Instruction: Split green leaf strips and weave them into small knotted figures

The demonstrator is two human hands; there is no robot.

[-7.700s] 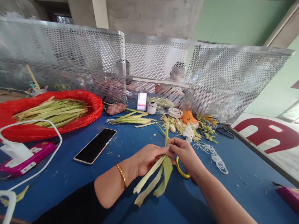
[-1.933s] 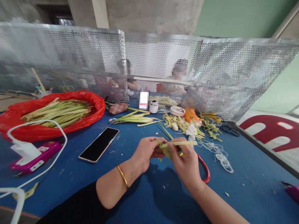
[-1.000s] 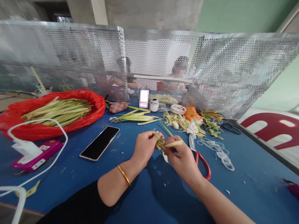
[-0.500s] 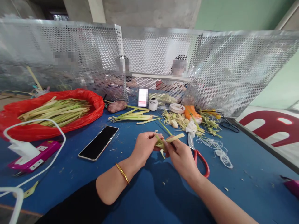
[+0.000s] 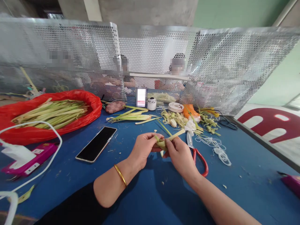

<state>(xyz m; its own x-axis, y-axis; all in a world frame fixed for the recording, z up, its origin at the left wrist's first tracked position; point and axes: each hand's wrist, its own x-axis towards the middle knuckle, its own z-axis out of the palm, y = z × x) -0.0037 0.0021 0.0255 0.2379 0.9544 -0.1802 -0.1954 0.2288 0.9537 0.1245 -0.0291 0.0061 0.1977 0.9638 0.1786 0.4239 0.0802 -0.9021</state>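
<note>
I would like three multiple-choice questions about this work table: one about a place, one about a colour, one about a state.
1. Where do the scissors lie?
A. on the table beside the right hand
B. inside the red bag
C. on top of the phone

2. What colour is the bag that holds the long leaves?
A. blue
B. red
C. white

3. What state is the phone in?
A. screen lit
B. standing upright
C. lying flat, screen dark

Answers: 1 A, the red handles rest on the blue table just right of that hand. 2 B, the plastic is bright red. 3 C, it lies flat with a black screen.
</note>
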